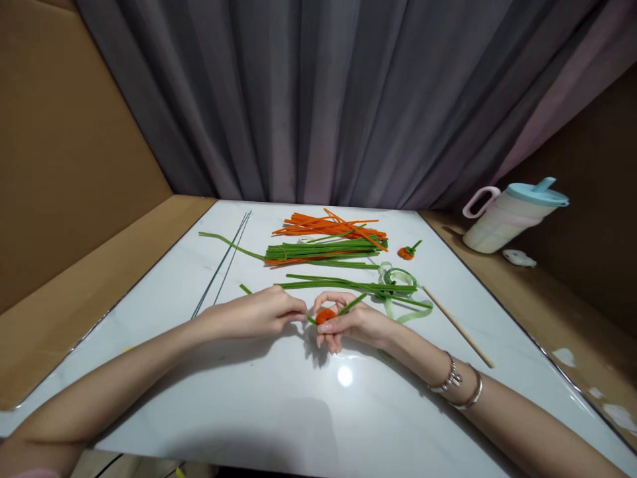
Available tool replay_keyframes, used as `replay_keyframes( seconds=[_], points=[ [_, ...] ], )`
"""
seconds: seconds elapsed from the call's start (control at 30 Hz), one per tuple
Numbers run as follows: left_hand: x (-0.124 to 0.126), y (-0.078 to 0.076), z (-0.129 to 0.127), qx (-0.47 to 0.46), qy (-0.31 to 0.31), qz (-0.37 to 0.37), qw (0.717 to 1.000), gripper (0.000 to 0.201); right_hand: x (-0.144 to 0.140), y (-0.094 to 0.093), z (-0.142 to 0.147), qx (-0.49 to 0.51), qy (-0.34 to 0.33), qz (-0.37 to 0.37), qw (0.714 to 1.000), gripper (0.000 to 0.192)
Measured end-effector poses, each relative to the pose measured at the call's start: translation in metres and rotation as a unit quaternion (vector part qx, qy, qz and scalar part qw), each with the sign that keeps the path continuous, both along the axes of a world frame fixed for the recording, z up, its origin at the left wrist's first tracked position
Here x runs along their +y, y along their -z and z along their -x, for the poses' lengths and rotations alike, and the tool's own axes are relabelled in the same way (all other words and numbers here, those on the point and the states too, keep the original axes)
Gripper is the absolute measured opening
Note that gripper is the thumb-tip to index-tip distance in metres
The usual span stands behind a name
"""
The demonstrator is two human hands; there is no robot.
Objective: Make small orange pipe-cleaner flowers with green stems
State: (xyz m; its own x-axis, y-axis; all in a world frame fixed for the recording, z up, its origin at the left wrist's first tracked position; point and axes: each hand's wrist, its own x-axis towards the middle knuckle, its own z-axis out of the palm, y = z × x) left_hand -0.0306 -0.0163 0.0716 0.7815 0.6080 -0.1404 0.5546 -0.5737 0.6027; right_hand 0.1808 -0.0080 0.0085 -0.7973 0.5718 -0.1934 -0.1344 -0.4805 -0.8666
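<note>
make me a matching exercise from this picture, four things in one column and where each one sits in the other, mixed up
Things:
1. orange coil
2. wooden stick
3. jug
4. thin wires

Places:
A. off the white table, on the brown ledge at far right
B. between the fingertips of the left hand and right hand
C. on the table's left part, running away from the camera
D. on the table, right of the right hand

Pairs: 1-B, 2-D, 3-A, 4-C
</note>
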Motion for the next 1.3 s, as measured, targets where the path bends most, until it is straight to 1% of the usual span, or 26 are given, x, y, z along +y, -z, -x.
replay_keyframes(
  seconds=[0.07, 0.13, 0.23, 0.33, 0.43, 0.5, 0.63, 0.77, 0.87, 0.93, 1.0, 1.1, 1.17, 1.23, 1.3],
  points=[
    [0.001, 0.002, 0.001, 0.013, -0.015, 0.002, 1.000, 0.023, 0.000, 0.000, 0.001, 0.001, 0.035, 0.003, 0.999, 0.033],
    [0.002, 0.004, 0.002, 0.027, -0.040, 0.013, 0.999, 0.022, 0.002, 0.001, 0.002, 0.000, 0.076, 0.011, 0.997, 0.031],
    [0.003, 0.011, 0.001, 0.039, -0.088, 0.035, 0.995, 0.027, 0.005, 0.004, 0.004, 0.001, 0.114, 0.019, 0.993, 0.025],
    [0.001, 0.019, -0.001, 0.031, -0.113, 0.033, 0.993, 0.032, 0.004, 0.008, 0.007, -0.010, 0.138, -0.010, 0.990, 0.016],
    [-0.003, 0.024, -0.002, 0.027, -0.106, 0.009, 0.994, 0.030, 0.001, 0.009, 0.011, -0.056, 0.160, -0.056, 0.984, 0.009],
    [-0.004, 0.023, -0.002, 0.031, -0.090, -0.010, 0.995, 0.027, -0.002, 0.006, 0.012, -0.086, 0.161, -0.074, 0.981, 0.006],
    [-0.003, 0.017, -0.003, 0.043, -0.058, -0.027, 0.997, 0.024, -0.004, -0.002, 0.011, -0.117, 0.150, -0.091, 0.977, 0.006],
    [0.000, 0.014, -0.003, 0.054, -0.057, -0.038, 0.996, 0.022, -0.004, -0.007, 0.010, -0.133, 0.146, -0.098, 0.975, 0.009],
    [0.001, 0.012, 0.000, 0.048, -0.064, -0.028, 0.996, 0.024, -0.003, -0.006, 0.009, -0.127, 0.142, -0.107, 0.976, 0.008],
    [-0.001, 0.011, 0.000, 0.025, -0.081, 0.004, 0.996, 0.025, -0.004, -0.006, 0.009, -0.128, 0.141, -0.134, 0.973, 0.007],
    [-0.003, 0.012, -0.002, -0.018, -0.104, 0.055, 0.993, 0.023, -0.005, -0.005, 0.010, -0.129, 0.140, -0.167, 0.967, 0.009],
    [-0.007, 0.019, -0.009, -0.097, -0.134, 0.120, 0.979, 0.021, -0.008, -0.003, 0.012, -0.132, 0.155, -0.200, 0.958, 0.020],
    [-0.009, 0.028, -0.016, -0.153, -0.160, 0.137, 0.965, 0.016, -0.009, 0.000, 0.014, -0.138, 0.177, -0.213, 0.951, 0.024],
    [-0.010, 0.037, -0.020, -0.215, -0.183, 0.149, 0.948, 0.011, -0.010, 0.003, 0.015, -0.143, 0.199, -0.227, 0.943, 0.022],
    [-0.012, 0.043, -0.023, -0.240, -0.204, 0.122, 0.941, 0.010, -0.010, 0.006, 0.016, -0.141, 0.213, -0.237, 0.937, 0.020]
  ],
)
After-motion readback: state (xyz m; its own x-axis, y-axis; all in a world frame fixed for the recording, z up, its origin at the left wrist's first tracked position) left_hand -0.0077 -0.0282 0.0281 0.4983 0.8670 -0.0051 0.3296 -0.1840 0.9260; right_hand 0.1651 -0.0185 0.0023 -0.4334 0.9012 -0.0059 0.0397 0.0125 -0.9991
